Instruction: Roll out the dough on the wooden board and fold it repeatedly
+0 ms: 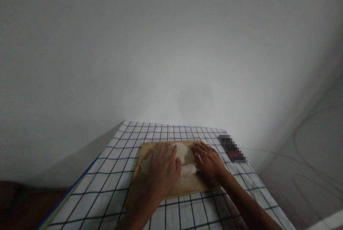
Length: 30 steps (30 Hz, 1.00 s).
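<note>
A flattened sheet of pale dough (183, 152) lies on a wooden board (184, 186). Along its near side runs a pale, thick roll (189, 169); whether this is rolled-up dough or a floured pin I cannot tell. My left hand (166, 165) rests on the left part of the dough, fingers stretched forward and thumb out to the right. At the right end of the roll lies my right hand (208, 158), its fingers extended over the dough's edge. Both palms hide part of the dough beneath them.
A white cloth with a dark grid (107, 176) covers the table. On its right edge lies a blurred-out dark and red object (233, 149). A bare pale wall (171, 62) rises behind the table, and another wall stands at the right.
</note>
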Motion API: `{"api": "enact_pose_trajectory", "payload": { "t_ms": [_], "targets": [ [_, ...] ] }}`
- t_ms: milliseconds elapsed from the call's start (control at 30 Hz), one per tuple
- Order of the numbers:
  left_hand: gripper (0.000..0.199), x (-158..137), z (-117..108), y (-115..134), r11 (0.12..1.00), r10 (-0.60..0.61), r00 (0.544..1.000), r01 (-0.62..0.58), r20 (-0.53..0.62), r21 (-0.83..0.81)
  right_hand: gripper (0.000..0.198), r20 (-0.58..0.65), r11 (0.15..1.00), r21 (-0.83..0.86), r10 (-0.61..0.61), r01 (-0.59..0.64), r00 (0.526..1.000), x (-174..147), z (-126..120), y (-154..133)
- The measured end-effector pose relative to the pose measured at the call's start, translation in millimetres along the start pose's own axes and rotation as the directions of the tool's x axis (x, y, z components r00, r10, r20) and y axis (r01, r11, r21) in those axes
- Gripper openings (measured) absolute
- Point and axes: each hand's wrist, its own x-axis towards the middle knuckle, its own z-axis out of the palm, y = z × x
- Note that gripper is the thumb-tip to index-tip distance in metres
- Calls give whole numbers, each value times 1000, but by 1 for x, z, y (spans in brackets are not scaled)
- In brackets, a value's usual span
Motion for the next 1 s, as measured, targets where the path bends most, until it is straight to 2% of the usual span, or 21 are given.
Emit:
{"api": "enact_pose_trajectory", "payload": {
  "t_ms": [267, 500, 700, 767, 867, 933, 1000],
  "targets": [
    [41, -25, 2, 9, 996, 63, 991, -70, -120, -54, 42, -92, 999, -9, 30, -31, 995, -42, 1, -13],
    [43, -50, -10, 13, 981, 186, 966, -193, -181, -21, 37, -144, 998, 31, -45, 50, 989, -80, 4, -16],
    [49, -82, -21, 15, 961, 267, 951, -275, -157, -34, 21, -198, 996, 58, -61, 74, 978, -110, 6, -14],
    [47, -83, -23, 12, 962, 258, 955, -268, -147, -57, 24, -175, 994, 60, -75, 86, 982, -104, -5, -16],
    [44, -72, -26, 6, 975, 192, 975, -203, -115, -91, 29, -130, 991, 81, -91, 102, 987, -77, -27, -21],
    [44, -59, -27, 0, 986, 132, 988, -139, -75, -93, 34, -83, 994, 92, -52, 60, 995, -51, -37, -24],
    [45, -45, -25, -7, 995, 67, 997, -70, -45, -66, 39, -23, 998, 39, 54, -53, 998, -27, -38, -26]
  ]
}}
